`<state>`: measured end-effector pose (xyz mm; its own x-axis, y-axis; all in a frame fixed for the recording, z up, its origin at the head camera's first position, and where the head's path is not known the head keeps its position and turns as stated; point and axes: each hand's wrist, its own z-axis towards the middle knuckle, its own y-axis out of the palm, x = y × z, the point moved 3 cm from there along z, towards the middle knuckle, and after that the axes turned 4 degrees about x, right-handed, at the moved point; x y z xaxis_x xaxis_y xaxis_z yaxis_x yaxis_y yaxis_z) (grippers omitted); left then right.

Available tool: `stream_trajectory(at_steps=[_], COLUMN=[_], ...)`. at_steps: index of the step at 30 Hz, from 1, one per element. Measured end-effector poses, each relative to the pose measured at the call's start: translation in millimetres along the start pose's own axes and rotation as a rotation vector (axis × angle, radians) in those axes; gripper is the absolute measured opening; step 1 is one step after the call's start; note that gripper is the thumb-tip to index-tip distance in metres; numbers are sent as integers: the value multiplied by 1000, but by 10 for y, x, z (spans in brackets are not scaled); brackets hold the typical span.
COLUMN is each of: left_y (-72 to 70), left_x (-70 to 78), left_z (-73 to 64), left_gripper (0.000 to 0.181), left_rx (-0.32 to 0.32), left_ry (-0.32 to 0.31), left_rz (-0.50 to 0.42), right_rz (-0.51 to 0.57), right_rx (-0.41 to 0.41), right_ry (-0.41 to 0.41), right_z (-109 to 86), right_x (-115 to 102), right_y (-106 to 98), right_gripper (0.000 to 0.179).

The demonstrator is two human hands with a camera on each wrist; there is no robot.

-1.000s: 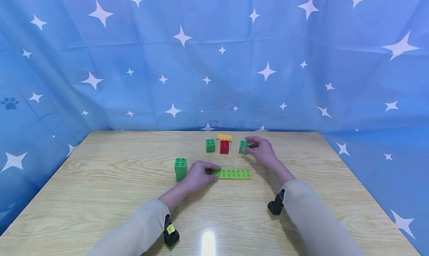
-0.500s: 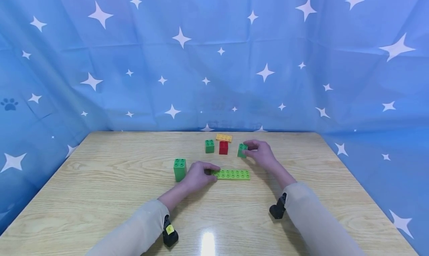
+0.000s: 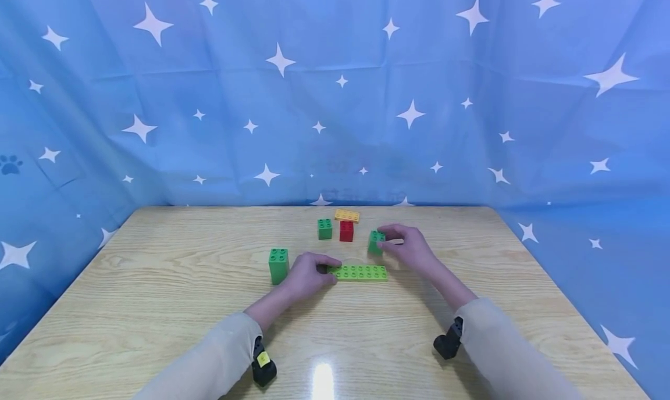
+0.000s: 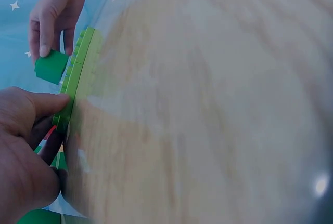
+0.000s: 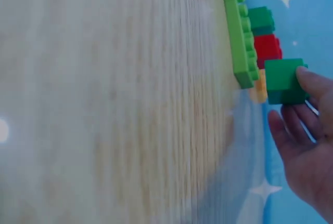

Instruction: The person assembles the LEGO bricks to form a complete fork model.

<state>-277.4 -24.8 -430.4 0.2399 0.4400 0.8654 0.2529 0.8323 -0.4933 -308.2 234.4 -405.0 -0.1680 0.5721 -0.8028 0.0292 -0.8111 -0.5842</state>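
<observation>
My left hand pinches the left end of a long lime-green strip of flat studded bricks, thumb at the near side and fingers at the far side. The strip lies studs up, and a seam crosses its middle in the left wrist view. Behind its right end, my right hand holds a small green brick between thumb and fingers. That green brick has its studs up and seems a little above the table. Just left of my left hand stands a tall green brick stack.
Toward the back of the wooden table sit another green brick, a red brick and a flat yellow brick. Behind the table's far edge hangs a blue curtain with white stars.
My right hand has brought its green brick nearer, toward the lime strip and slightly left. The left hand keeps its pinch on the strip. The head view has shifted slightly.
</observation>
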Motion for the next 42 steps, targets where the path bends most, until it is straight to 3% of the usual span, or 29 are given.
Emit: stream_trajectory(at_steps=[8,17,42], left_y=[-19,-15,-2], left_x=[9,-5,0], left_z=[-6,-5,3], left_gripper=[31,31,29], left_rx=[-5,-13,-7], left_ry=[-16,-13,-19], left_rz=[-2,3,-9], right_rz=[0,24,97], right_rx=[-11,-67,-112], right_ry=[-67,-73,-61], right_z=[-225,-369,-467], right_x=[-57,-33,-1], right_y=[-59,-94,-77], right_gripper=[41,39,39])
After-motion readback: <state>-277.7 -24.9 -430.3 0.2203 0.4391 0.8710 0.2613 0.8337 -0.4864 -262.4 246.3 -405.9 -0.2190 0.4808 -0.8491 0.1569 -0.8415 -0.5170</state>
